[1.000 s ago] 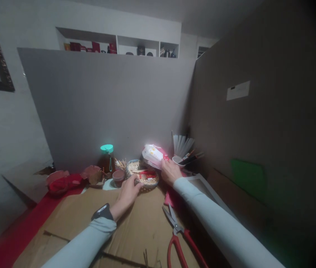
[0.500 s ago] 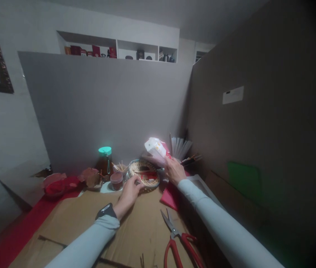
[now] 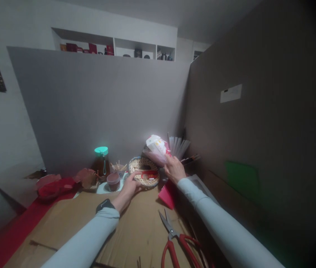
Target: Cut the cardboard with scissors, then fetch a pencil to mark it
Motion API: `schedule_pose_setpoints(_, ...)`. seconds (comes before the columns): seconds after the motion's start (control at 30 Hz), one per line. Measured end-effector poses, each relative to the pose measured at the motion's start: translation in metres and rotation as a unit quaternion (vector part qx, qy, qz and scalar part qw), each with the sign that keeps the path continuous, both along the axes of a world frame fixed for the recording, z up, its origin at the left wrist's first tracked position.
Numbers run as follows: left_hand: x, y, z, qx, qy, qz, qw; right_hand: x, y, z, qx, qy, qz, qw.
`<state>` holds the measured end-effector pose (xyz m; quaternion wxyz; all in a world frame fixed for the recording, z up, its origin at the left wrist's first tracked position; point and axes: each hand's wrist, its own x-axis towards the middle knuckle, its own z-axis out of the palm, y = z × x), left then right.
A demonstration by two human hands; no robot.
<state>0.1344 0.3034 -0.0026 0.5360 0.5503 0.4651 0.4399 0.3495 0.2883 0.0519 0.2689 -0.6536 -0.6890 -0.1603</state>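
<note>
Two bare hands at work here, both arms stretched forward in pale blue sleeves! The right hand (image 3: 175, 169) is raised beyond the cardboard, wrist slightly bent, its fingers closed on one soft white-and-pink plastic packet (image 3: 156, 145), held up beside the grey panel (image 3: 104, 100). And the left hand (image 3: 130, 186), wearing one black watch (image 3: 104, 205) at the wrist, reaches low, thumb and fingers spread at the near left rim of one pale woven basket (image 3: 139, 162); they touch it, though whether they grip it, I cannot tell. Inside the basket lies a red object (image 3: 149, 174), its exact kind too small to make out. Now the count around them: one pair of red-handled scissors (image 3: 171, 232), blades parted, on the flat brown cardboard (image 3: 135, 227); one folded bright pink piece (image 3: 167, 195) just beyond the blades. Over to the left, one brown jar with a turquoise lid (image 3: 101, 151), one small round tub (image 3: 113, 182), and a cluster of thin pale sticks (image 3: 118, 166), too blurred to number. Behind the right hand, a fan of whitish strips (image 3: 178, 147), likewise uncountable.
</note>
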Motion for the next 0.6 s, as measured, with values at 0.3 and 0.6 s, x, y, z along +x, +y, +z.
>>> schedule_pose_setpoints(0.3,0.016,-0.017,0.001,-0.037,-0.082,-0.052,0.995,0.000,-0.009,0.002,0.007,-0.034,0.019,0.999)
schedule_pose_setpoints(0.6,0.018,0.005,-0.010,-0.009,-0.038,-0.022,0.999,-0.017,-0.008,-0.002,-0.009,-0.076,0.035,0.996)
